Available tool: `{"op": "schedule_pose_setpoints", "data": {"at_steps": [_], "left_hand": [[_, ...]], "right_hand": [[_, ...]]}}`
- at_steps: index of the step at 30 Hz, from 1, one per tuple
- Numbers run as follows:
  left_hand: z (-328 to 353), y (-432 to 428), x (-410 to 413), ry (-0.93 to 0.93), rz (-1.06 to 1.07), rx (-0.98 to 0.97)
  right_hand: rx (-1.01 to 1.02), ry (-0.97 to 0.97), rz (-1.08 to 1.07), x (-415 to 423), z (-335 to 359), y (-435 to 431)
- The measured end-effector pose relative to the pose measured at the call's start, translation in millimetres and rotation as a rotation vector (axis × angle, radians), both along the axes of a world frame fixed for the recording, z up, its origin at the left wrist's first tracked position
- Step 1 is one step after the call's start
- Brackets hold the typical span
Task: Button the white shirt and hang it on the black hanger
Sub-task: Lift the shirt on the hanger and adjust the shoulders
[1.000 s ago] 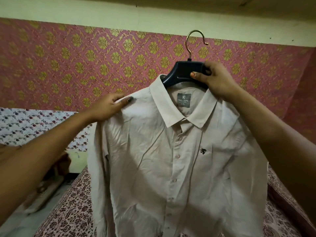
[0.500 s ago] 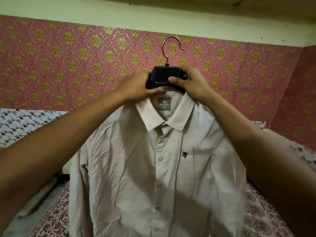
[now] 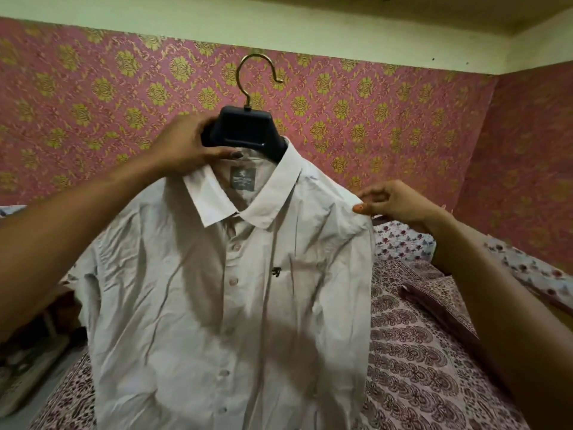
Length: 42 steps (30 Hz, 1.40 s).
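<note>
At arm's length above the bed [image 3: 418, 352], my right hand [image 3: 390, 203] is pinching the white shirt [image 3: 186, 305] at its shoulder, while my left hand [image 3: 189, 144] is gripping the black hanger [image 3: 245, 128] carrying it. Tugging too hard is risking that shoulder sliding off.
</note>
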State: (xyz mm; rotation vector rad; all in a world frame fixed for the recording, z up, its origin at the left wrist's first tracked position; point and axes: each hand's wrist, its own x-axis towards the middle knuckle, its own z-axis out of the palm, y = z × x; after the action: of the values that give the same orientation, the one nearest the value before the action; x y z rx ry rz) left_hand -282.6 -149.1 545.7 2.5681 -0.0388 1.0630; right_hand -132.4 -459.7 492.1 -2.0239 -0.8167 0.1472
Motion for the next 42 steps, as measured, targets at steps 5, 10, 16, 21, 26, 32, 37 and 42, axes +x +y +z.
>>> {"op": "schedule_pose_setpoints", "data": {"at_steps": [5,10,16,21,26,32,37,42], "left_hand": [[-2.0,11.4,-1.9,0.027,0.017,-0.052],[-5.7,16.5,-9.0,0.038,0.071,-0.061],[-3.9,10.0,-4.9,0.034,0.115,-0.074],[6.1,9.1,-3.6,0.005,0.135,-0.080],[17.8,0.8,-3.9,0.004,0.126,-0.050],[13.7,-15.8,-1.5,0.031,0.139,0.059],[3.3,-27.6,2.3,0.073,0.115,0.091],[-1.2,-46.6,6.8,0.086,0.047,0.095]], "right_hand": [[-0.044,0.098,0.069,14.1,-15.5,-9.5],[0.142,-0.039,-0.082,20.1,-29.1,-12.8],[0.274,-0.338,-0.318,32.4,-8.0,-16.6],[0.189,-0.434,-0.264,33.8,-9.9,-27.1],[0.053,-0.382,-0.119,22.8,-11.4,-42.4],[-0.348,-0.330,-0.174,30.5,-28.7,-56.1],[-0.209,-0.243,-0.060,13.9,-35.1,-36.4],[-0.047,-0.336,-0.033,-9.9,-19.6,7.3]]}}
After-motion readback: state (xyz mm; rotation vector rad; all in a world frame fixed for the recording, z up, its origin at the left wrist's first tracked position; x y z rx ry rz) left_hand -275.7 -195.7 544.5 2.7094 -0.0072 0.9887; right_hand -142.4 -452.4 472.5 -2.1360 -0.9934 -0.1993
